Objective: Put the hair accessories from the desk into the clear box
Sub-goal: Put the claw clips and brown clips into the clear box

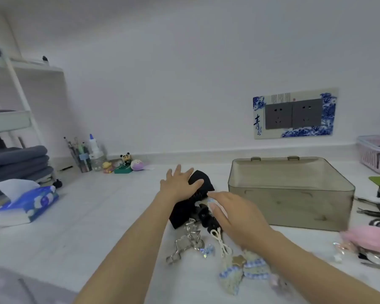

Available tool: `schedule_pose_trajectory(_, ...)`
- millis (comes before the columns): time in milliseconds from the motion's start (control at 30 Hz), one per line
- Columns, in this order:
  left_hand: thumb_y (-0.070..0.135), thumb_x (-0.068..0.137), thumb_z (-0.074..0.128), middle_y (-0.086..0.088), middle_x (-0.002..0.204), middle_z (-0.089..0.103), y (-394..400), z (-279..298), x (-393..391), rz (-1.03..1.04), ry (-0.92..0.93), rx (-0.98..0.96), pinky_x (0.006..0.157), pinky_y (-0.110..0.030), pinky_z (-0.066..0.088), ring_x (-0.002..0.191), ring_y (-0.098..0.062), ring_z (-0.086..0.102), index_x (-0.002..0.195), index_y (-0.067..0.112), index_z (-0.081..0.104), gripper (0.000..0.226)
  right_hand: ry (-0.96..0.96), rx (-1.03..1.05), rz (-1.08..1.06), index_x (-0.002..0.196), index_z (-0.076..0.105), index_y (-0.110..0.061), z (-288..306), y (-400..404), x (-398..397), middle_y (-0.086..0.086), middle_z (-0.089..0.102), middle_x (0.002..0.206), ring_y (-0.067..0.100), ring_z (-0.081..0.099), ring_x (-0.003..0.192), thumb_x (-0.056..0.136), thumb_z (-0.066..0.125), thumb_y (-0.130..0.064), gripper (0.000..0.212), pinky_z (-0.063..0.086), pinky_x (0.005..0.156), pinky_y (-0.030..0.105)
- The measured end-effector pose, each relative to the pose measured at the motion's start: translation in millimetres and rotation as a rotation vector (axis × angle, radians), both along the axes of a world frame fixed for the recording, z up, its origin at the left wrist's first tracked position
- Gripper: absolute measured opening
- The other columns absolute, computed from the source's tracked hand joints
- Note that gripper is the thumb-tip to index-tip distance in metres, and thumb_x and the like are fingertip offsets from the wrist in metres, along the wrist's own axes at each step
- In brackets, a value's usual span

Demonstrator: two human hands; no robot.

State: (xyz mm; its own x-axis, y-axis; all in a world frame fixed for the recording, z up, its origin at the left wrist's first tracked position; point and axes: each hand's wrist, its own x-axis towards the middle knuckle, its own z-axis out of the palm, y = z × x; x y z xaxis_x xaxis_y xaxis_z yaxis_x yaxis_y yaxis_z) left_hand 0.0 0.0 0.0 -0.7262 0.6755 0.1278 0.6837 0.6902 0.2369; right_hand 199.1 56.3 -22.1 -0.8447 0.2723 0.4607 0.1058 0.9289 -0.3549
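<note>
A pile of hair accessories lies on the white desk in front of me. A large black fabric bow (201, 183) is at its far end, and my left hand (179, 183) rests flat on it with fingers spread. My right hand (233, 213) hovers open, palm down, over small black clips (206, 217) and a white hair tie (219, 240). Silver claw clips (184, 244) and a blue-and-cream checked bow (244, 270) lie nearer to me. The clear smoky box (294, 202) stands to the right, its lid open toward the wall.
A tissue pack (26, 205) and folded grey towels (18, 159) sit at the left. Small figurines (123, 165) and a pen cup (83, 159) stand by the wall. A pink basket (375, 154), a pink fluffy item (369, 238) and metal tools (373, 213) crowd the right edge.
</note>
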Motion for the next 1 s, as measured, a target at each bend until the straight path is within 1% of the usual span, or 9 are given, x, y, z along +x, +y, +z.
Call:
schedule_pose_trajectory(100,0.067,0.085,0.038,-0.001,0.159,0.006,6.6,-4.7,-14.3,-0.047,-0.089,-0.029,0.114,-0.053,0.016,0.146,-0.03,0.0,0.147,0.035,0.019,0.072,-0.011,-0.003,0.001,0.138,0.036,-0.032,-4.8,3.0,-7.6,-0.015,0.044,0.141,0.006,0.051,0.119,0.097,0.026,-0.041,0.042,0.043,0.092,0.027)
schedule_pose_trajectory(167,0.065,0.085,0.041,-0.002,0.152,0.02,7.0,-11.4,-18.6,-0.07,-0.102,0.002,0.111,-0.047,0.024,0.141,-0.029,0.011,0.142,0.027,0.034,0.069,-0.024,-0.021,0.007,0.137,0.036,-0.032,-9.5,4.4,-9.7,-0.015,0.044,0.141,0.007,0.05,0.12,0.097,0.028,-0.04,0.042,0.042,0.093,0.026)
schedule_pose_trajectory(233,0.063,0.086,0.041,-0.002,0.143,0.027,5.1,-16.0,-16.7,-0.09,-0.083,0.027,0.107,-0.042,0.029,0.135,-0.027,0.017,0.133,0.021,0.046,0.063,-0.017,-0.032,-0.006,0.137,0.037,-0.032,-11.4,6.0,-11.6,-0.015,0.045,0.14,0.007,0.051,0.119,0.097,0.029,-0.04,0.041,0.042,0.094,0.026)
schedule_pose_trajectory(333,0.061,0.087,0.04,-0.001,0.137,0.029,-2.9,-14.9,-9.3,-0.109,-0.09,0.057,0.107,-0.039,0.029,0.133,-0.024,0.017,0.128,0.018,0.051,0.06,-0.01,-0.034,-0.013,0.136,0.038,-0.032,-12.3,7.5,-10.9,-0.015,0.046,0.14,0.008,0.052,0.119,0.097,0.03,-0.04,0.041,0.042,0.092,0.026)
schedule_pose_trajectory(467,0.06,0.089,0.038,0.001,0.138,0.027,-24.6,-18.3,11.8,-0.122,-0.123,0.082,0.108,-0.038,0.026,0.133,-0.023,0.015,0.13,0.015,0.049,0.062,-0.014,-0.031,-0.029,0.135,0.04,-0.032,-10.4,5.6,-4.7,-0.012,0.051,0.136,0.009,0.054,0.117,0.097,0.03,-0.041,0.041,0.043,0.088,0.027)
schedule_pose_trajectory(633,0.058,0.091,0.033,0.0,0.14,0.027,-39.4,-18.5,41.1,-0.07,-0.187,0.15,0.107,-0.038,0.025,0.134,-0.025,0.013,0.12,0.016,0.054,0.056,0.009,-0.034,-0.051,0.129,0.047,-0.028,-6.0,2.4,6.1,-0.009,0.062,0.122,0.012,0.06,0.105,0.097,0.03,-0.041,0.039,0.046,0.081,0.028)
schedule_pose_trajectory(800,0.056,0.093,0.028,-0.003,0.143,0.024,-44.6,-16.5,68.5,-0.044,-0.217,0.172,0.108,-0.042,0.024,0.136,-0.027,0.012,0.115,0.012,0.055,0.055,0.004,0.016,-0.083,0.118,0.056,-0.026,-3.4,0.8,16.9,-0.008,0.068,0.108,0.015,0.062,0.094,0.097,0.031,-0.039,0.035,0.049,0.077,0.031)
schedule_pose_trajectory(900,0.056,0.093,0.027,-0.004,0.15,0.02,-44.9,-16.4,77.9,-0.041,-0.229,0.181,0.112,-0.046,0.022,0.141,-0.027,0.008,0.128,0.018,0.049,0.056,-0.011,0.056,-0.093,0.116,0.057,-0.024,-1.5,1.8,20.2,-0.006,0.069,0.105,0.016,0.062,0.092,0.097,0.03,-0.038,0.036,0.049,0.075,0.032)
schedule_pose_trajectory(1000,0.057,0.093,0.027,-0.005,0.157,0.015,-44.6,-14.2,89.1,-0.034,-0.147,0.204,0.117,-0.05,0.013,0.146,-0.026,0.004,0.142,0.025,0.035,0.059,-0.01,0.093,-0.109,0.115,0.058,-0.023,2.9,4.9,27.2,-0.004,0.069,0.104,0.019,0.062,0.094,0.097,0.031,-0.036,0.036,0.047,0.073,0.031)
